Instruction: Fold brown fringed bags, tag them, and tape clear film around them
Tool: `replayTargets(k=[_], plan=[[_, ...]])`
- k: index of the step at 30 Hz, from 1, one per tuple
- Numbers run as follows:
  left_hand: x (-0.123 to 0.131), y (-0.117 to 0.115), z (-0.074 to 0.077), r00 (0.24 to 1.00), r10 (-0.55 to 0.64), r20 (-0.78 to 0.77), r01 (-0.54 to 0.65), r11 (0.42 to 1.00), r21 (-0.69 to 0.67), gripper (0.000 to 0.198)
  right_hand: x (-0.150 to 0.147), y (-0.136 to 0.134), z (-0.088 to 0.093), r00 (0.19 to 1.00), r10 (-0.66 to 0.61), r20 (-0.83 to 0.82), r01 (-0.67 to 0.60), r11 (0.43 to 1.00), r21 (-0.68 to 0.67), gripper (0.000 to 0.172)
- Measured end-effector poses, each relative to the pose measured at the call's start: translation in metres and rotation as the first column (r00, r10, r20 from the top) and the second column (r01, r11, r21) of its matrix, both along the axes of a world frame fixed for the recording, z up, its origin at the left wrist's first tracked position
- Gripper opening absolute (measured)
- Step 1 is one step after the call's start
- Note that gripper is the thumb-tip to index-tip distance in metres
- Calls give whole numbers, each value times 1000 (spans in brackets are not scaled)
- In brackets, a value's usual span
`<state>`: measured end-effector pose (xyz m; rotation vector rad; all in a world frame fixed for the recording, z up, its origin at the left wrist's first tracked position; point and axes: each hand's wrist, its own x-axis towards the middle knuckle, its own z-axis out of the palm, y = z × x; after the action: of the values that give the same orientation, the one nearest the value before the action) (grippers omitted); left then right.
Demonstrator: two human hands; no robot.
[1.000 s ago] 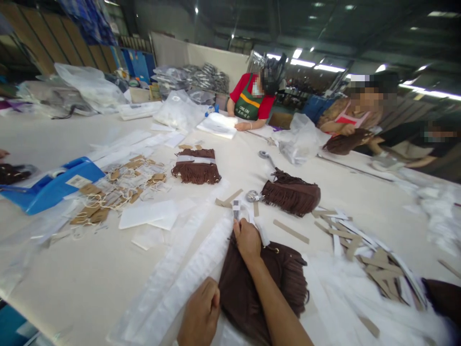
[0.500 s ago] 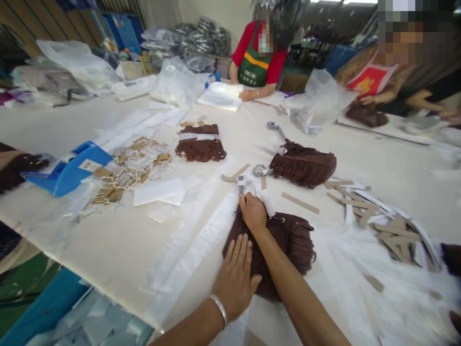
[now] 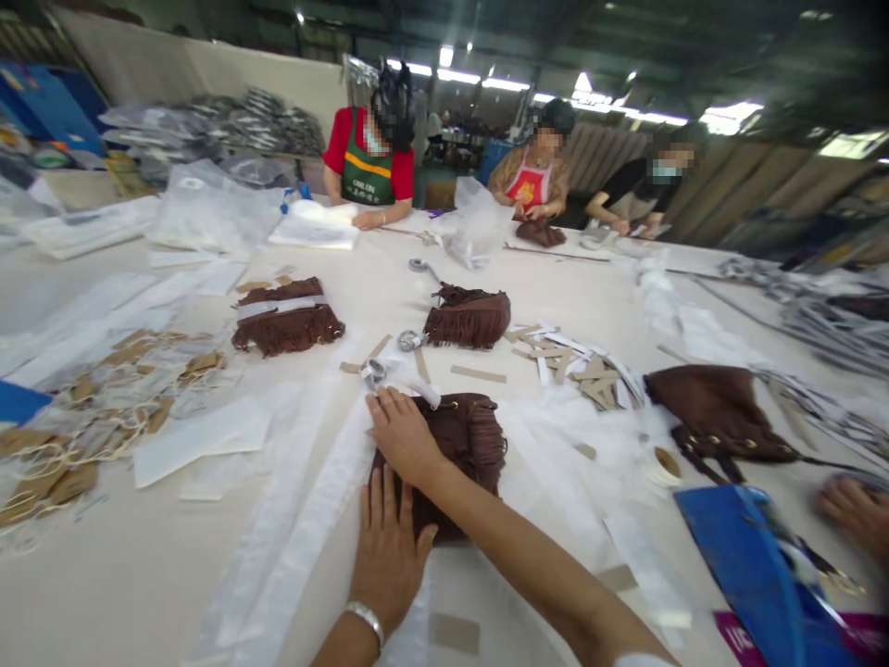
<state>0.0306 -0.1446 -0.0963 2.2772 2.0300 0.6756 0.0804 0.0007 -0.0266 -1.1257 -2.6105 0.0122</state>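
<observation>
A dark brown fringed bag (image 3: 455, 443) lies on the table in front of me. My left hand (image 3: 390, 551), a silver bracelet on its wrist, rests flat on the bag's lower left side with the fingers stretched out. Above it, my right hand (image 3: 404, 437) lies across the bag's upper left part, palm down, fingers extended towards its top edge. Just past those fingertips is a shiny grey coil (image 3: 373, 373) with white wrapping (image 3: 421, 387) beside it. The bag's left side is partly hidden under my hands.
Two more fringed bags (image 3: 288, 315) (image 3: 469, 318) lie farther back. Tags with strings (image 3: 139, 389) are heaped left; paper strips (image 3: 590, 371) lie right. Another brown bag (image 3: 722, 412), a blue tape dispenser (image 3: 743, 556) and another person's hand (image 3: 857, 514) are at right. Several co-workers stand across the table.
The view has swung right, bringing the right-hand bag and blue dispenser into sight. My right hand has moved from the grey coil to lie on the bag; my left hand stays flat on it.
</observation>
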Motion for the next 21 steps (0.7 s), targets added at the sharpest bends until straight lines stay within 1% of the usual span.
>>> replayTargets(k=[1,2,3,5,6,7,8,9,10,11,13,14,15,16,17,19,21], plan=[[0,0,-3,1000,-17,-3,17,1000,16,66,15,-18,1,995,92,-26,-91,995,44,45],[0,-1,-5,1000,-29,-9,29,999,31,66,32,-36,-2,988,149,-47,-146,987,70,44],[-1,-2,-7,999,-32,-14,33,999,43,66,49,-53,-7,988,141,-65,-136,988,71,45],[-6,-5,-9,999,-25,-32,26,999,37,66,77,-77,-24,996,43,-82,-41,999,36,46],[-9,-5,-6,999,-28,-45,29,999,22,66,87,-84,-33,997,-4,-78,4,1000,4,47],[-13,-4,1,997,-43,-59,42,999,-2,65,92,-87,-42,997,-36,-73,34,999,-25,47],[-15,1,11,995,-70,-72,68,997,-25,61,94,-87,-48,996,-52,-71,48,998,-46,46],[-15,8,25,991,-107,-80,104,994,-42,57,93,-86,-52,995,-55,-79,51,997,-57,46],[-11,18,42,986,-147,-78,142,988,-57,52,89,-83,-53,994,-54,-98,49,997,-56,45],[-3,32,60,979,-191,-66,189,981,-37,48,86,-82,-52,992,-48,-120,43,998,-45,44],[23,66,91,964,-265,-22,265,964,23,49,81,-84,-44,987,-26,-158,24,1000,-14,41],[39,84,100,953,-302,-15,303,953,33,50,83,-89,-38,985,-7,-173,7,1000,-2,40],[54,101,105,946,-323,-20,323,946,20,53,87,-98,-33,980,2,-198,0,1000,7,40],[67,117,106,950,-310,-32,310,951,-8,57,95,-109,-29,971,-7,-240,10,1000,11,39],[77,131,103,952,-303,-48,301,953,-47,61,105,-122,-27,953,-38,-299,40,999,1,40],[87,151,92,959,-270,-86,262,960,-94,65,129,-148,-26,874,-194,-445,186,981,-64,40],[87,163,82,969,-219,-115,209,973,-97,68,151,-167,-31,749,-387,-538,357,919,-165,40]])
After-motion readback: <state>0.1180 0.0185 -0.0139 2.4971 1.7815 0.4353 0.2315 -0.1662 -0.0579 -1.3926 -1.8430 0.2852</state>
